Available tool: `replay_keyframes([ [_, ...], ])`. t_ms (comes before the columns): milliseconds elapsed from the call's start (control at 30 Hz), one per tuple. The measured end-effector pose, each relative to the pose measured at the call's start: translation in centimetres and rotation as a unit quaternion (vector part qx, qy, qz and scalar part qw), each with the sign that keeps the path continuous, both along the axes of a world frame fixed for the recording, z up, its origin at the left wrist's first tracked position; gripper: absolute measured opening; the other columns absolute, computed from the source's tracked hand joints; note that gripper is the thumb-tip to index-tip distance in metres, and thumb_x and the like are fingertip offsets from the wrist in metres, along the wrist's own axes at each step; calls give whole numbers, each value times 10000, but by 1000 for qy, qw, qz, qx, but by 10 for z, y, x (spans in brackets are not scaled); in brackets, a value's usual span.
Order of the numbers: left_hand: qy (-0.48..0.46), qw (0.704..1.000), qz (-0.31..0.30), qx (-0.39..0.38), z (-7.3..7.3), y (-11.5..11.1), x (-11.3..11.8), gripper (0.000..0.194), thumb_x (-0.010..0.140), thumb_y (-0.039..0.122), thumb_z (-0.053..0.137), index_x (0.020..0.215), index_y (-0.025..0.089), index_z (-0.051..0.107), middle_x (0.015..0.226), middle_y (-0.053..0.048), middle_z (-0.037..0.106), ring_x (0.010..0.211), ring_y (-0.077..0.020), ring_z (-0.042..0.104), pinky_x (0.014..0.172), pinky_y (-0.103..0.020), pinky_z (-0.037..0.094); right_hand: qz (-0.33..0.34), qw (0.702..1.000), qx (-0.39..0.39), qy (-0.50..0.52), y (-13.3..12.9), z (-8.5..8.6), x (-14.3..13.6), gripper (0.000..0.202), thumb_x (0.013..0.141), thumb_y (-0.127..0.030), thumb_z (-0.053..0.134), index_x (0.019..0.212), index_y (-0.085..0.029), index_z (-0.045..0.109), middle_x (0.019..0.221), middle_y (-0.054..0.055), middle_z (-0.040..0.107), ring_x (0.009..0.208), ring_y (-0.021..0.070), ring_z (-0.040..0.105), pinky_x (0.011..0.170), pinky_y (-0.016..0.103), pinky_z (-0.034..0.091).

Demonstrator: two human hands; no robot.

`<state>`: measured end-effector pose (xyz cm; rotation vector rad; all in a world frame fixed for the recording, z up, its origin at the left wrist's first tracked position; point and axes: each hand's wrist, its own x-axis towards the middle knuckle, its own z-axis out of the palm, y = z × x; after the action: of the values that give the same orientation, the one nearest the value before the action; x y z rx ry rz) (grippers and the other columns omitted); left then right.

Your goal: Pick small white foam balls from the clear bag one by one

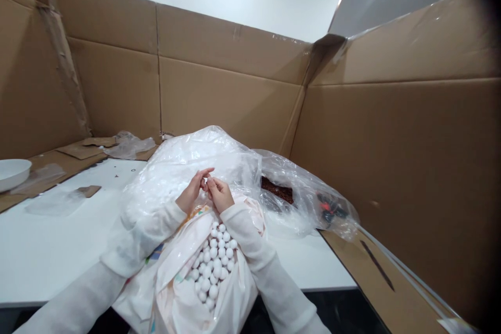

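Note:
My left hand (pixel 191 191) and my right hand (pixel 221 194) meet at the fingertips in the middle of the view. The right thumb and fingers are pinched together; the left fingers are bent in against them, one stretched out to the right. Whatever lies between the fingertips is too small to make out. Just below my wrists, an open white plastic bag (pixel 172 302) with coloured print holds many small white balls (pixel 213 266). Behind my hands is a large clear bag (pixel 207 143) full of white material.
A clear plastic bag (pixel 309 177) on the right covers a dark brown textured piece (pixel 277 190) and a red and black item (pixel 332 207). A white bowl (pixel 14 173) stands at far left. Cardboard walls (pixel 230 78) surround the white table (pixel 50 250). A dark thin strip (pixel 377 264) lies right.

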<state>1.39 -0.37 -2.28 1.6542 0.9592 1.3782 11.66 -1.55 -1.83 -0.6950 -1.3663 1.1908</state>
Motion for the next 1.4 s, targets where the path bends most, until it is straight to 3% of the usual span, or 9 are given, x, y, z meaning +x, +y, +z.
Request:
replay_keyframes([
  [100,107,984,104,94,-3,-2,-4,358,851,276,246,1074,158,499,842,-44,505,766,-157,476,681,-268,408,-39,998,-41,38,5,-2,2,364,685,-483,510,498,-191,397,365,-86,304,329,43,223,347,206,117],
  [167,196,959,112,169,2,-9,-11,276,814,238,315,965,162,533,822,-35,534,764,-159,492,694,-270,396,-49,992,-92,70,6,-1,5,334,693,-453,494,509,-197,383,340,-97,284,304,39,178,332,205,78],
  [233,292,936,38,192,10,-17,-20,231,775,204,352,850,168,568,623,14,516,577,-128,476,598,-243,375,-47,986,-137,88,6,0,7,303,704,-426,475,522,-202,383,312,-104,274,281,39,148,318,206,54],
  [333,380,909,-93,143,22,-27,-34,249,708,168,388,748,195,631,417,63,403,394,-87,368,465,-209,294,-43,982,-156,98,3,2,8,281,709,-403,470,530,-203,387,297,-107,274,267,39,137,301,200,59],
  [467,351,915,-186,63,25,-34,-48,259,672,201,479,863,211,653,511,50,525,467,-93,440,496,-184,348,-38,985,-137,95,2,1,6,276,711,-384,482,529,-196,394,315,-110,276,275,33,135,298,192,69],
  [567,340,918,-200,48,22,-34,-51,214,699,267,531,862,185,643,578,25,562,529,-108,474,525,-188,374,-39,988,-123,83,1,0,5,283,708,-385,489,522,-191,402,318,-105,296,271,31,157,295,192,70],
  [833,234,961,10,143,24,-4,-26,208,781,327,513,916,175,551,719,7,597,626,-127,531,615,-233,418,64,978,-153,123,2,4,10,324,666,-471,537,559,-194,406,322,-110,310,267,24,128,289,178,31],
  [1033,174,972,11,159,19,-1,-15,157,779,323,532,831,176,516,763,1,605,697,-147,586,668,-253,459,68,981,-138,120,4,3,13,336,681,-493,522,576,-201,392,327,-117,307,273,27,114,294,175,32],
  [1400,203,957,37,203,8,1,-24,151,806,310,491,771,167,527,779,-21,630,729,-160,602,685,-263,460,18,998,-18,61,2,-3,6,402,708,-523,508,541,-188,363,388,-105,268,327,25,164,328,198,83],
])
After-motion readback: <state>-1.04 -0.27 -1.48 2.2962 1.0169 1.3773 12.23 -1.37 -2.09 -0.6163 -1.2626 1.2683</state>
